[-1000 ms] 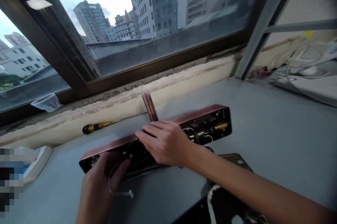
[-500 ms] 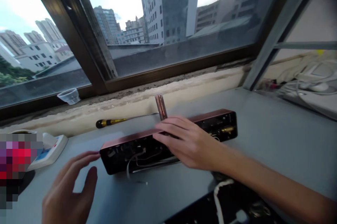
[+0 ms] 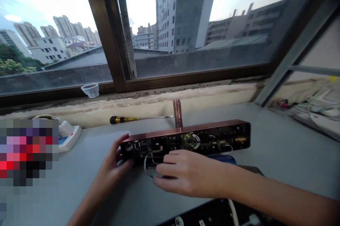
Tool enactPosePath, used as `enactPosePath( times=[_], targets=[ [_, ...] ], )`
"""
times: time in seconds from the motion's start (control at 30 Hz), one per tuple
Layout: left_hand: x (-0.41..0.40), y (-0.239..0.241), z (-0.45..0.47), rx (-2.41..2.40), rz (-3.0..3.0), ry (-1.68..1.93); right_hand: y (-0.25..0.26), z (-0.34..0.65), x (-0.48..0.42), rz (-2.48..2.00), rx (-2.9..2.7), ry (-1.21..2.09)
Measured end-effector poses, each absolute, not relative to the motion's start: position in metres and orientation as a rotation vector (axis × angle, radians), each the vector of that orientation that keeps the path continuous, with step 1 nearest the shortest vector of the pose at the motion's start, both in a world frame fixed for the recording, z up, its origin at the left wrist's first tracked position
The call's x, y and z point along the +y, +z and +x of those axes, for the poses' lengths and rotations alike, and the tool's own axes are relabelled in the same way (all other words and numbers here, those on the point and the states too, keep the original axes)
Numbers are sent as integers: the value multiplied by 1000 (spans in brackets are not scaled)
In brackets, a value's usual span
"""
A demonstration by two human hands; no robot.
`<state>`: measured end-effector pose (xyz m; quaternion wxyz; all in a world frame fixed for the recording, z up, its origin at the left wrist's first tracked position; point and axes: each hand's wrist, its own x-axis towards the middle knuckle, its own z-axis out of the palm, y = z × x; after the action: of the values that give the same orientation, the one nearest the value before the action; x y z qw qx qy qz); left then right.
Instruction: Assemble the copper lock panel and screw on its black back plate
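Observation:
A long copper-coloured housing (image 3: 212, 124) lies on the table, its open side with dark electronics facing me. At its left end my left hand (image 3: 115, 165) is closed around the corner, thumb low in front and fingers on top. A thin white cable (image 3: 145, 164) loops out of the open side. My right hand (image 3: 186, 173) is in front of the housing, with fingertips pinched at the cable's loose end. Behind the housing's middle rises a copper-coloured post (image 3: 177, 112). Part of a blue object (image 3: 225, 158) shows behind my right wrist.
A yellow-and-black screwdriver (image 3: 124, 119) lies behind the housing by the wall. A clear plastic cup (image 3: 90, 90) sits on the window sill. To the left is a white power strip (image 3: 75, 136). A black panel (image 3: 196, 215) with a white cable lies nearest me.
My left hand has moved from beside the housing to grip its left end. My right hand has come down from the housing's top and middle to the loose white cable. The view has shifted left.

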<state>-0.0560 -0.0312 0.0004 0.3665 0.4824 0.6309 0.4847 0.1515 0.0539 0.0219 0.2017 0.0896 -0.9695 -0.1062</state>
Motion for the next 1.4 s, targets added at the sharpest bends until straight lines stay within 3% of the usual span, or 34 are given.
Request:
enactPosePath(
  times=[0.4,0.47,0.67,0.8,1.23,1.4],
  targets=[
    [-36,-2,-60,1562,1312,1238,17,121,42,423,-2737,-412],
    [-37,-2,-60,1558,1313,1247,24,116,37,373,-2779,-265],
    [-38,-5,-61,1552,1353,1238,28,108,18,-131,-2758,601],
    [-37,-5,-61,1528,1328,1233,20,111,16,-392,-2581,889],
    [-38,-4,-61,1545,1334,1205,9,124,33,-443,-2459,593],
    [-43,-5,-59,1806,1708,1307,13,123,26,-481,-2459,812]
  ],
)
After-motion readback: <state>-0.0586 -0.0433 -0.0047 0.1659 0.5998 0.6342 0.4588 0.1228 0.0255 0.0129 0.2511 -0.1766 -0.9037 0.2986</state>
